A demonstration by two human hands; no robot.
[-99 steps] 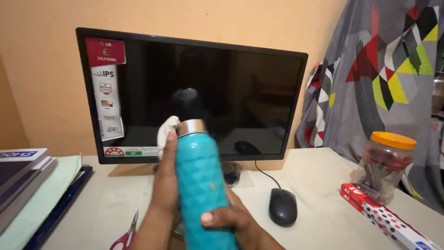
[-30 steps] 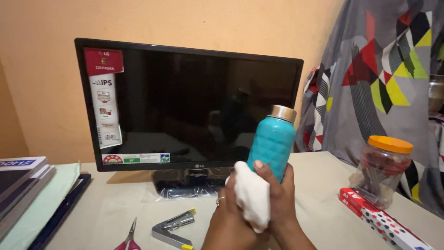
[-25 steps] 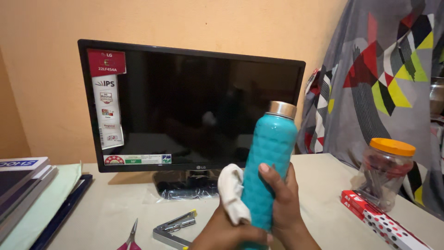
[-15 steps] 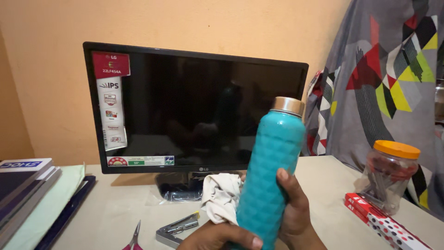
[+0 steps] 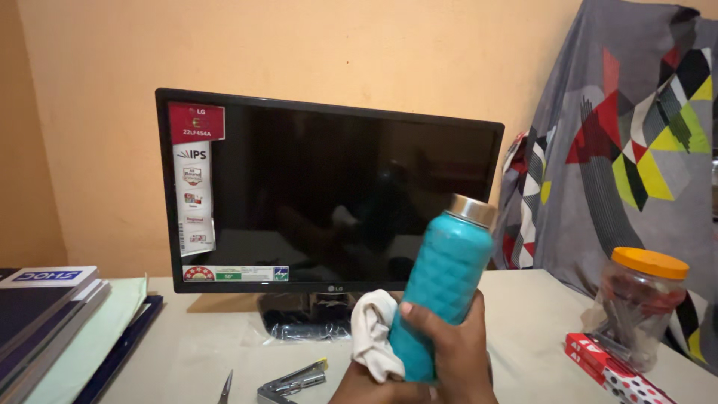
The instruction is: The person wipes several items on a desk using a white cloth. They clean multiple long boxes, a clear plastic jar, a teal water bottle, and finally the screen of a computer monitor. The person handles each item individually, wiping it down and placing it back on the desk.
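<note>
Orange wall [image 5: 336,45] behind, pale desk [image 5: 202,352] below, dark monitor [image 5: 329,194] standing square in the middle. Up front, teal bottle [image 5: 443,288] held above the desk, tilted a little to the right, steel cap [image 5: 473,209] uppermost and on. Right hand [image 5: 449,352] wrapped round the lower body, thumb across the front, fingers curled tight. Left hand [image 5: 366,385] mostly out of frame at the bottom edge, closed around a white cloth [image 5: 374,344] pressed to the bottle's left flank; exact finger spread hard to tell. Bottle body covered in a quilted, diamond-dimpled pattern, glossy teal, narrowing to a short shoulder under the brushed metal cap. Probably rigid metal, so no give under a squeeze; weight dependent on contents, hidden here. Glossy finish likely slick, though the dimples ought to offer some bite. Best hold judged to be mid-body or lower, full palm wrap, away from the smooth cap. Cloth soft and limp, bunching freely. Around: stacked books [image 5: 45,307] at left, stapler [image 5: 293,380] and scissor tips [image 5: 225,389] near the front edge, plastic jar [image 5: 637,307] with orange lid at right, long red box [image 5: 621,374] beside it, patterned sheet [image 5: 628,142] draped behind.
</note>
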